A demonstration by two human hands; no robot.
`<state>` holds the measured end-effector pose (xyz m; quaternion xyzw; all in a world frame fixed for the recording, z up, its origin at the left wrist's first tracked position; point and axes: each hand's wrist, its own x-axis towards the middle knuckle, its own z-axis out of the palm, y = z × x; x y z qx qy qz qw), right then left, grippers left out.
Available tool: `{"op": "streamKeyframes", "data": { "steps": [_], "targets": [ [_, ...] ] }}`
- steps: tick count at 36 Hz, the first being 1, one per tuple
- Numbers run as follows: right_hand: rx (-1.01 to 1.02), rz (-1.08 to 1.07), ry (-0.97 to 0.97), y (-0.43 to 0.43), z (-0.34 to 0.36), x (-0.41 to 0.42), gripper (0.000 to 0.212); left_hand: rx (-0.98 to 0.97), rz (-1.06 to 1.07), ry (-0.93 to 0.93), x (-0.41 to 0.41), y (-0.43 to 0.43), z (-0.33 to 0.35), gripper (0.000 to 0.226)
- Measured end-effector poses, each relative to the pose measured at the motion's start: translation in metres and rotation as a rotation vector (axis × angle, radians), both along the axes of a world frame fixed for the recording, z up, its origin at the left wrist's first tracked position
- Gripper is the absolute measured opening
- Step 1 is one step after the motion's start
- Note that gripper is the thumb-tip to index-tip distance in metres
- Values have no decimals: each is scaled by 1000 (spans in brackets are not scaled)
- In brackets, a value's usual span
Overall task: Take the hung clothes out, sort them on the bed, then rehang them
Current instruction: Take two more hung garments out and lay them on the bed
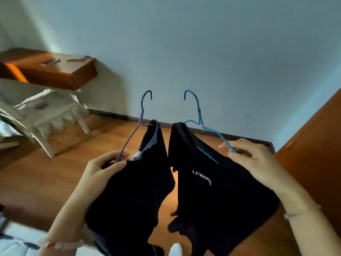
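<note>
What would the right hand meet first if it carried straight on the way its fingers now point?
The right hand, pinching the blue hanger, points left across the view. It would probably meet first the black shirt on that hanger, then the dark garment on the purple hanger. Depth is unclear.

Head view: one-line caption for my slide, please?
Left hand holds purple hanger, right hand holds blue hanger, each carrying a dark garment.

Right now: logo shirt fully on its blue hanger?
No. The logo shirt hangs on one arm of the blue hanger; the other arm is bare.
</note>
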<state>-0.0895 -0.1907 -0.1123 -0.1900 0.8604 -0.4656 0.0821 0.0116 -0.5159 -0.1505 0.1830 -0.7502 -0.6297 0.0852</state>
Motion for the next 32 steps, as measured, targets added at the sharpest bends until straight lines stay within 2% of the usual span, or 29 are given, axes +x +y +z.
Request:
{"op": "streamKeyframes", "data": {
  "steps": [6, 10, 19, 27, 32],
  "targets": [
    [-24, 118, 92, -63, 28, -80, 25, -90, 138, 44, -31, -51, 23, 28],
    [26, 197, 162, -107, 38, -132, 21, -65, 255, 77, -39, -78, 25, 36],
    [91, 370, 215, -215, 8, -243, 16, 3, 601, 12, -61, -124, -1, 38],
    [57, 663, 181, -333, -6, -321, 21, 9, 911, -44, -78, -149, -13, 25],
    [25, 860, 201, -418, -2, -341, 21, 43, 1105, 3, -65, -155, -6, 30]
  ]
}}
